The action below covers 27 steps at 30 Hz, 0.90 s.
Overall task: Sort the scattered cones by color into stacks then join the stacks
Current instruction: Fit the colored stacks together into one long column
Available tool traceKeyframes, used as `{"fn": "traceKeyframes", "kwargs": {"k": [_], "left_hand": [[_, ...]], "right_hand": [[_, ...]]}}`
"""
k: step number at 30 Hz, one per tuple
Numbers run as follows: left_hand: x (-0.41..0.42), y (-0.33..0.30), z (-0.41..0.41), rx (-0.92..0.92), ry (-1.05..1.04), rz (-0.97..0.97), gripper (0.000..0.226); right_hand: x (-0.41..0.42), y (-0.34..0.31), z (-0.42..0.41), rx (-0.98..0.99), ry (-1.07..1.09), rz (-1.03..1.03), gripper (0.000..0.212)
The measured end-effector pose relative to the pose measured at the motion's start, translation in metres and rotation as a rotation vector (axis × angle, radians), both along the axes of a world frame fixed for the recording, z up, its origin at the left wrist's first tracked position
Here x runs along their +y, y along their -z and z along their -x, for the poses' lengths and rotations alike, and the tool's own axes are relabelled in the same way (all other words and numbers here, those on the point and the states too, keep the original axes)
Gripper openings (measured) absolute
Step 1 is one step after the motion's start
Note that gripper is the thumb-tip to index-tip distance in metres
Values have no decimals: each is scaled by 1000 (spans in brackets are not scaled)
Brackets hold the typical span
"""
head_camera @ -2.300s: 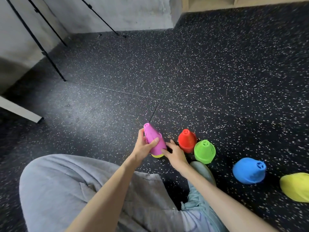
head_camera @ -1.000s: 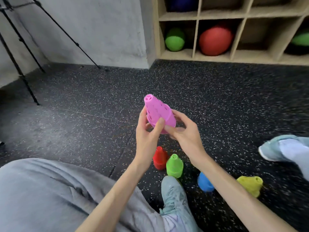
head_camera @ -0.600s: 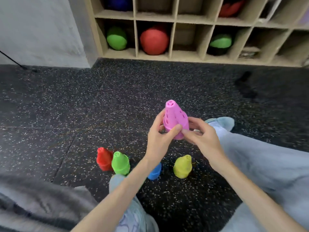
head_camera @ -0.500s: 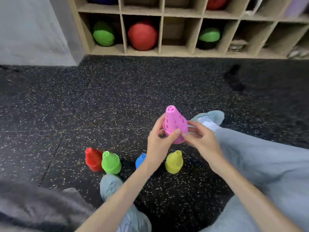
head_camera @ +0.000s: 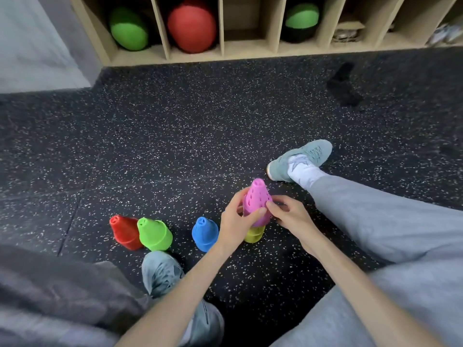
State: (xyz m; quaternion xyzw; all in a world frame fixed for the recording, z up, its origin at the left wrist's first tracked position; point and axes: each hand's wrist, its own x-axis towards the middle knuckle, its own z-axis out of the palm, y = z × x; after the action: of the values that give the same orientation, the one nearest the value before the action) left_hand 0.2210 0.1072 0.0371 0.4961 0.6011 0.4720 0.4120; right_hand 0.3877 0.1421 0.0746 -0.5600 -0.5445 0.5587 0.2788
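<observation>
Pink stack (head_camera: 257, 202) is in both hands: left hand (head_camera: 236, 221) wraps its near-left side with the thumb across the front, right hand (head_camera: 288, 214) pinches its right flank at the fingertips. Neither is slack, both are grasping it. Its long axis runs near vertical, tip up and leaning slightly away from me, open base down. The yellow stack (head_camera: 253, 234) stands on the floor (head_camera: 175, 146) right under that base, only its lower part showing below the pink rim, so I can't tell whether they're touching or already nesting. That's the relation that matters: the axes look roughly in line, so I'd judge the next move is straight down. Both hands are equally near; the left hides more of the yellow. Blue stack (head_camera: 205, 233) is just left of my left wrist; green stack (head_camera: 154, 234) and red stack (head_camera: 124, 231) sit touching further left, all tips up and leaning away.
</observation>
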Motion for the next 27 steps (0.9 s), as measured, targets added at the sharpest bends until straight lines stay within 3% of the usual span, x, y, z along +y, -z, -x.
{"fn": "traceKeyframes", "kwargs": {"k": [7, 12, 15, 21, 27], "left_hand": [[-8, 42, 4, 53, 24, 91, 59], [-11, 47, 3, 31, 8, 160, 80], [-16, 62, 5, 37, 27, 185, 87], [-15, 78, 0, 38, 35, 188, 71], [-7, 79, -15, -2, -29, 181, 66]], "right_hand": [[1, -5, 7, -120, -108, -191, 43], [-1, -11, 20, -346, -189, -377, 26], [11, -10, 11, -340, -123, -352, 26], [26, 3, -17, -260, 60, -248, 28], [25, 9, -20, -210, 28, -245, 33]]}}
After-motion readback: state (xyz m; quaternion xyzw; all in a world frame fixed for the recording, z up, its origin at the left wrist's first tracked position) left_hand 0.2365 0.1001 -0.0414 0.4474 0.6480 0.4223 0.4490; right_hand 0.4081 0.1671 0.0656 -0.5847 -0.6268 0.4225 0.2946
